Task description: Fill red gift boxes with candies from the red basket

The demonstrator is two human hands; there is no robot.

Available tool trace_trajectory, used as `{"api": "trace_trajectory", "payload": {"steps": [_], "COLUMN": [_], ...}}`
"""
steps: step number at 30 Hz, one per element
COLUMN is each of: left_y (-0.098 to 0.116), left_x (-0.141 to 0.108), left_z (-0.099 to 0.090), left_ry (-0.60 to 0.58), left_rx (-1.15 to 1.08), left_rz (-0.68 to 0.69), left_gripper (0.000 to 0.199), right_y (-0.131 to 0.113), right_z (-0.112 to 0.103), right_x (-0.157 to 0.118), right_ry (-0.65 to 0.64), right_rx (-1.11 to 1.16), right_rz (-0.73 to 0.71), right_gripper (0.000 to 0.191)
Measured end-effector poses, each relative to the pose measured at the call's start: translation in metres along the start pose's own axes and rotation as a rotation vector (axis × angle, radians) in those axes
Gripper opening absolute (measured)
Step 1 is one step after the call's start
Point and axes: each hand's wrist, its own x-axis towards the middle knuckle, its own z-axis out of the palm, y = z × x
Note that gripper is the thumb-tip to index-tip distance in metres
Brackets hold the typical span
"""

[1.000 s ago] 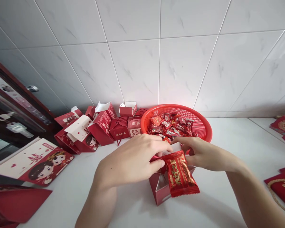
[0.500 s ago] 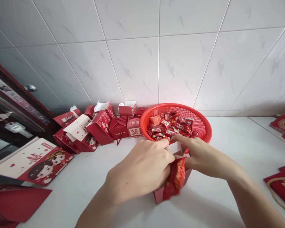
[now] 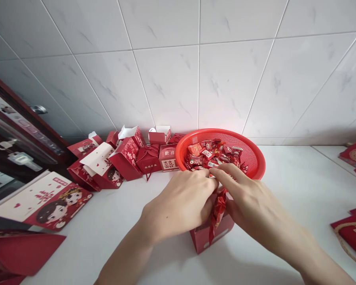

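A small red box stands on the white tabletop in front of the basket, its top covered by both hands. My left hand is closed at the box's left upper edge, fingers curled; what they grip is hidden. My right hand lies over the right side of the top, fingers bent and held together against the box. Between the hands a shiny red wrapper hangs over the near side of the box. Right behind is a red plastic basket holding several red-wrapped candies.
Several red and white boxes stand in a row along the tiled wall. A larger printed box and a red box are at the left. Red bags lie at the right edge.
My right hand has moved forward and over the top of the box. The wrapper looks narrower and sits closer against the box, and more of the box's near side shows.
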Motion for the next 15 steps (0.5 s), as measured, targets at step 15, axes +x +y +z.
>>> {"api": "trace_trajectory", "payload": {"steps": [15], "left_y": [0.007], "left_x": [-0.006], "left_z": [0.002], "left_ry": [0.033], "left_rx": [-0.030], "left_rz": [-0.116], "left_gripper": [0.021], "right_y": [-0.021], "right_z": [-0.012], "right_x": [-0.021], "right_ry": [0.046], "right_rx": [0.182], "right_rz": [-0.232], "right_gripper": [0.030]}}
